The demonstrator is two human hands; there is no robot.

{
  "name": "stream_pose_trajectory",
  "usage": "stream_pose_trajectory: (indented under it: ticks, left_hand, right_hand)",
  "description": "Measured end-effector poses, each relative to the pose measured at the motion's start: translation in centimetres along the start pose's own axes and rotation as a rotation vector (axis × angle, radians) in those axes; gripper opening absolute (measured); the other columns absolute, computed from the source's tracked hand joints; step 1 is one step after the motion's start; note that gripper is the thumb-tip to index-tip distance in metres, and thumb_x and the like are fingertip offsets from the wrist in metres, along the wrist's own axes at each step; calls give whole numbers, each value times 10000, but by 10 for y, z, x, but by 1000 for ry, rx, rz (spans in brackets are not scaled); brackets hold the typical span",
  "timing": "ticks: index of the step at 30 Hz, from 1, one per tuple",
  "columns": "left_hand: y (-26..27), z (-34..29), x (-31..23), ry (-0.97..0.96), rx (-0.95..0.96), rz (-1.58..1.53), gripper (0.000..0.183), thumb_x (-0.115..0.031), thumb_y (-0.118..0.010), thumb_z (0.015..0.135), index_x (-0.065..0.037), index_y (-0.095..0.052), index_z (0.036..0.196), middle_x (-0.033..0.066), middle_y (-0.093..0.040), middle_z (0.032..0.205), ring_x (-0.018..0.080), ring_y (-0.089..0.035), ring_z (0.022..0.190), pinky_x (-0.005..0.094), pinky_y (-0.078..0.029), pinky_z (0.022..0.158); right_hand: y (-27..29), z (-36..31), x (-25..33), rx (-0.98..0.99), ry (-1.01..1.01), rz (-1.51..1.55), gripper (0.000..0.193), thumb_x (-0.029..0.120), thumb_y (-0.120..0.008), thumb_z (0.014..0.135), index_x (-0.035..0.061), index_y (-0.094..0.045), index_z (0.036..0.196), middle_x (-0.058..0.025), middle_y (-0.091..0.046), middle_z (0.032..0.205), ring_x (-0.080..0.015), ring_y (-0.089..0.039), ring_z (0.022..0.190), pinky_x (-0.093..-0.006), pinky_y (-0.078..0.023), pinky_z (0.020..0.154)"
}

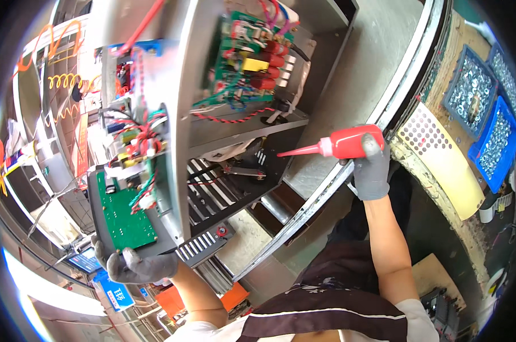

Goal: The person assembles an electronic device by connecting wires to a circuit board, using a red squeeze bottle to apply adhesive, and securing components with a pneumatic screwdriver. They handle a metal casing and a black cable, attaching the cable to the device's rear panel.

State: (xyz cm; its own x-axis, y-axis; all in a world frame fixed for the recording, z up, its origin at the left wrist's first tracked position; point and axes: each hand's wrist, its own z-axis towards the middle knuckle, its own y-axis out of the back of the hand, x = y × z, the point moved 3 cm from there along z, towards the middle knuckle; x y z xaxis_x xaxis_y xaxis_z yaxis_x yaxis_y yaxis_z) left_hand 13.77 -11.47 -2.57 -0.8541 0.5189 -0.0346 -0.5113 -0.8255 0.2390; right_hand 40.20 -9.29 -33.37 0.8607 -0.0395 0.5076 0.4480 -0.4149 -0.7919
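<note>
Your right hand [373, 168], in a grey glove, was closed around the rear end of a red squeeze bottle [349, 142]. You held the bottle over the near edge of the metal table [377, 62], its thin nozzle [299, 151] pointing left towards the open side of a metal cabinet [181, 102]. Your left hand [141, 268], also gloved, had its fingers curled at the near corner of a dark panel [100, 211] with a green circuit board [127, 211] on it; whether it gripped that corner, you could not tell. Inside the cabinet, red cylindrical parts [274, 60] stood among wires on another board. At your right, a pale yellow perforated sheet [457, 182] lay along the wooden table's edge, beside a bright blue tray [494, 182] of small metal hardware.
</note>
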Motion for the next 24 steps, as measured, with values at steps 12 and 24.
stream_pose_trajectory:
  ticks: [12, 24]
  left_hand:
    - [-1, 5, -5, 76, 68, -19, 263, 16, -424, 685, -73, -419, 933, 184, -475, 1137, 368, -451, 1144, 477, -367, 959]
    - [7, 12, -5, 48, 83, 77, 228, 17, -464, 662, -70, -471, 874, 161, -533, 1110, 402, -487, 1136, 533, -327, 983]
  right_hand:
    - [-42, -27, 43, 37, -50, 92, 475, 495, -563, 821, 73, -500, 1031, -101, -603, 922, -205, -599, 762, -307, -479, 535]
    - [-92, -45, 131, 121, -203, 26, 507, 548, -614, 770, 73, -563, 941, -81, -621, 849, -181, -580, 647, -277, -487, 479]
